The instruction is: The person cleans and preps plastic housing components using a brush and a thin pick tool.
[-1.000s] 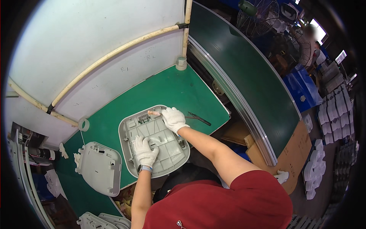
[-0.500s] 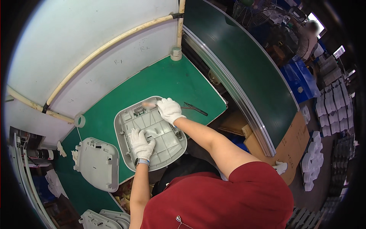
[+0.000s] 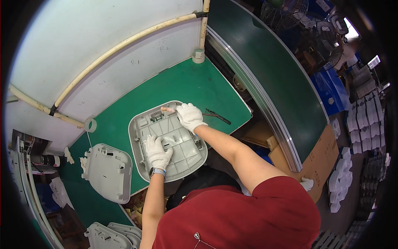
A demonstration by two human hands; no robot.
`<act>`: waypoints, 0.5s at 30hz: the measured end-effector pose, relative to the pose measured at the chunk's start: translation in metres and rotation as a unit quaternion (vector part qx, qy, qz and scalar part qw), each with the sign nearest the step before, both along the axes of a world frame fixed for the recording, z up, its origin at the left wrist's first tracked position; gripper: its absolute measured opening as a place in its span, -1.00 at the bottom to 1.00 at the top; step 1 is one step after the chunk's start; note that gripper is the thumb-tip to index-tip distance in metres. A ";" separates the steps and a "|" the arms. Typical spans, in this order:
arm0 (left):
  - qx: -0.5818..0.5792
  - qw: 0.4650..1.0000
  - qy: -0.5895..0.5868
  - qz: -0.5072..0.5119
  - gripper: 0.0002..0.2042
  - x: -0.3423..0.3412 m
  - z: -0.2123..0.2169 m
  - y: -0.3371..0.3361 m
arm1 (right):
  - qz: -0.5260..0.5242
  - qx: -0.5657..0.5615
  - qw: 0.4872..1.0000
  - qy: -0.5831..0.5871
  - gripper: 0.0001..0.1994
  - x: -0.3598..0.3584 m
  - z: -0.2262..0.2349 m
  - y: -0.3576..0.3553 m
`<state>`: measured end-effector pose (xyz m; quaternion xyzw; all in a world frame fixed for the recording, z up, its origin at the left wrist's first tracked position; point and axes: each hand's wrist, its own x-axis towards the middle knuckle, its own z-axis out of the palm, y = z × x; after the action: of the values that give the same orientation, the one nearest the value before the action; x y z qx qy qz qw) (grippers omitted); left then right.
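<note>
A light grey ribbed plastic panel (image 3: 186, 155) lies on the green tabletop, its inner side up. My left hand (image 3: 157, 153), in a white knit glove, rests on its middle with the fingers spread. At the panel's far right edge is my gloved right hand (image 3: 190, 117), its fingers closed. From that hand a short tan, rod-like piece (image 3: 167, 109) points left over a coil spring (image 3: 156, 116) on the panel; its kind is unclear. Just right of that hand lies a slim tool with a black handle (image 3: 219, 118), partly hidden.
Another grey panel (image 3: 108, 172) lies left on the green table (image 3: 174, 83); more panels (image 3: 105, 238) are stacked at lower left. A tape roll (image 3: 90, 125) hangs by the white partition (image 3: 124, 25). A metal-edged green surface (image 3: 269, 74) and cardboard (image 3: 317, 168) stand right.
The whole view has shifted slightly. The tan piece in my right hand was blurred by motion and now shows sharply near the spring. My left hand stays on the panel.
</note>
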<state>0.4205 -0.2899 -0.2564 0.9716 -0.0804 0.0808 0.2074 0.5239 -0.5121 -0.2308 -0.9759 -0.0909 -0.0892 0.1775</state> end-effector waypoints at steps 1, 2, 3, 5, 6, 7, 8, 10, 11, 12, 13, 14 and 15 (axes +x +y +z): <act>-0.002 1.000 -0.004 -0.004 -0.36 0.000 0.000 0.000 | 0.002 0.001 1.000 0.000 -0.86 -0.001 0.000 0.000; -0.002 1.000 -0.003 -0.003 -0.36 0.000 -0.001 0.000 | 0.003 0.002 1.000 0.003 -0.86 -0.001 0.000 0.001; -0.001 1.000 -0.004 -0.003 -0.36 0.000 -0.001 0.001 | 0.003 0.002 1.000 0.005 -0.85 -0.001 0.000 0.000; -0.007 1.000 -0.004 -0.005 -0.36 0.001 -0.001 0.001 | 0.004 0.001 1.000 0.004 -0.85 0.002 0.001 0.000; -0.006 1.000 -0.004 -0.005 -0.36 0.001 -0.001 0.001 | 0.005 0.000 1.000 0.004 -0.85 0.002 0.000 0.000; -0.007 1.000 -0.002 -0.005 -0.36 0.002 0.000 0.001 | 0.005 0.000 1.000 0.004 -0.85 0.003 0.000 0.000; -0.008 1.000 -0.001 -0.004 -0.37 0.003 0.000 0.001 | 0.003 -0.001 1.000 0.006 -0.85 0.004 0.000 0.000; -0.010 1.000 -0.004 -0.005 -0.37 0.004 0.001 0.000 | 0.001 -0.002 1.000 0.009 -0.85 0.004 0.000 0.000; -0.013 1.000 -0.007 -0.006 -0.38 0.006 0.001 0.000 | 0.000 -0.004 1.000 0.012 -0.85 0.004 0.001 0.000; -0.014 1.000 -0.011 -0.006 -0.38 0.007 0.001 0.000 | -0.001 -0.007 1.000 0.012 -0.85 0.007 0.004 -0.001; -0.014 1.000 -0.019 -0.008 -0.38 0.006 0.001 0.001 | -0.001 -0.009 1.000 0.007 -0.85 0.007 0.003 -0.001; -0.014 0.999 -0.029 -0.011 -0.39 0.003 0.001 0.002 | 0.001 0.002 1.000 0.003 -0.85 0.002 0.002 0.000; -0.016 0.999 -0.040 -0.009 -0.39 0.003 0.001 0.003 | 0.005 0.011 1.000 -0.007 -0.86 0.003 0.003 0.001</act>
<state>0.4239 -0.2867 -0.2550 0.9633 -0.0959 0.1194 0.2204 0.5271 -0.5108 -0.2275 -0.9728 -0.0959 -0.0959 0.1876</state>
